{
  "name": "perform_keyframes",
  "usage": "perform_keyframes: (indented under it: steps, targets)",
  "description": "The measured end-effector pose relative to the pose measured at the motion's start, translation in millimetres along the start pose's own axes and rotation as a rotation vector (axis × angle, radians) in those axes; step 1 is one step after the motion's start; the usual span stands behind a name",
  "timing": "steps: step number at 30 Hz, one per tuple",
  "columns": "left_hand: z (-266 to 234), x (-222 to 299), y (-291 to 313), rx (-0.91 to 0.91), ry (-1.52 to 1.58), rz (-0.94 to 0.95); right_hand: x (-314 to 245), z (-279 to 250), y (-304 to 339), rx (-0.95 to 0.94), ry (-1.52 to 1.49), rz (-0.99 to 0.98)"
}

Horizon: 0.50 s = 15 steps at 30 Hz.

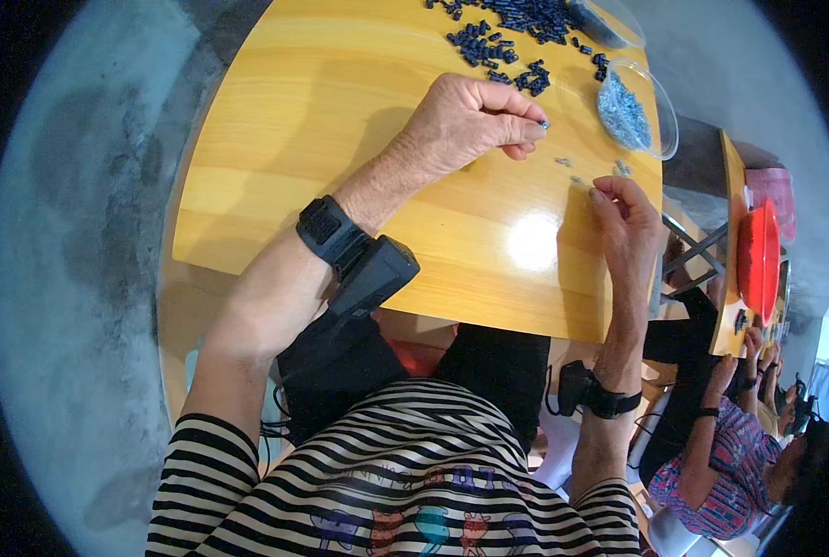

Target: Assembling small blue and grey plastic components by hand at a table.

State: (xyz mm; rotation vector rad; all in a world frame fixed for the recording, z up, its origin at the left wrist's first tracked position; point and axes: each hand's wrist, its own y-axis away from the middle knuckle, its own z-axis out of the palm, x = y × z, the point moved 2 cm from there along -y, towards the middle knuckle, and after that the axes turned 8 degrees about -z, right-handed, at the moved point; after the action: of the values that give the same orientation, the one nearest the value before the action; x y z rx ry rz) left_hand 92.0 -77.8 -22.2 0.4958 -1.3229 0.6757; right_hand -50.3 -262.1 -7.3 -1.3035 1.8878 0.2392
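My left hand (479, 121) is over the table, its thumb and fingertips pinched on a small dark blue piece (544, 124) that shows only at its tip. My right hand (628, 223) is at the table's right edge, thumb and forefinger together; anything between them is too small to make out. Just beyond its fingertips lie several tiny pale pieces (622, 168). A clear round tub (667, 119) holding many tiny bluish, shiny pieces (623, 111) sits farther back. Beyond my left hand, small dark navy cylinder-like parts (481, 45) are spread in loose heaps.
The yellow wooden table (294, 121) has a rounded left side. A second clear tub (609, 23) stands at its far right. Rightward, another table carries a red basin (758, 260), and a person in a patterned top (725, 473) sits beside it. A grey wall and floor lie left.
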Motion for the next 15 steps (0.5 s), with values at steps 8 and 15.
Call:
perform_keyframes:
  steps: [8,15]
  targets:
    - [2.2,0.1,0.5,-0.009,-0.087,-0.031,2.0,7.0,-8.3,-0.055,-0.001,0.002]
    - [5.1,-0.5,0.2,-0.03,-0.119,-0.055,13.7,13.8,-14.7,-0.089,0.072,-0.132]
